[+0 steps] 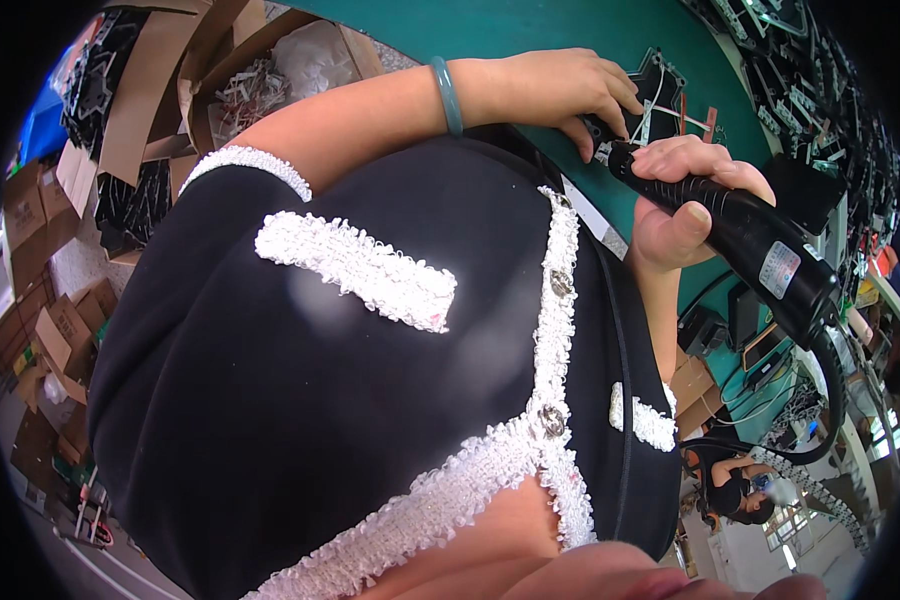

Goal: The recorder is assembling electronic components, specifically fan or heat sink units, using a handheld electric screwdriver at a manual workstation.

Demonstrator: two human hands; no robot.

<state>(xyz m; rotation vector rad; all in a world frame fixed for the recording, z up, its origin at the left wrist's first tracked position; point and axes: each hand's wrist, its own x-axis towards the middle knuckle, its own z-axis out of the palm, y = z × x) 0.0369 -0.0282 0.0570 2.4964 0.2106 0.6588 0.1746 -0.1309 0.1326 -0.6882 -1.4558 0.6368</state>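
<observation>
My right hand point(692, 195) is closed round a thick black electric screwdriver point(785, 265), its cord trailing from the rear end. The tool slants, with its narrow tip beside my left fingers. My left hand point(582, 92), with a green bangle on its wrist, reaches across from the left. Its fingers and thumb curl round a black part point(598, 128) lying against the green table point(530, 30). Just beyond the fingertips lies a black flat frame point(662, 72) with white and reddish-brown strips. My left hand hides much of the held part.
Many black frames with pale strips point(820, 110) are heaped along the table's right side. Open cardboard boxes point(150, 85) stand at the left, one holding a clear plastic bag point(315, 60). A black adapter point(705, 330) and cables lie at the right. Another person point(740, 490) sits farther off.
</observation>
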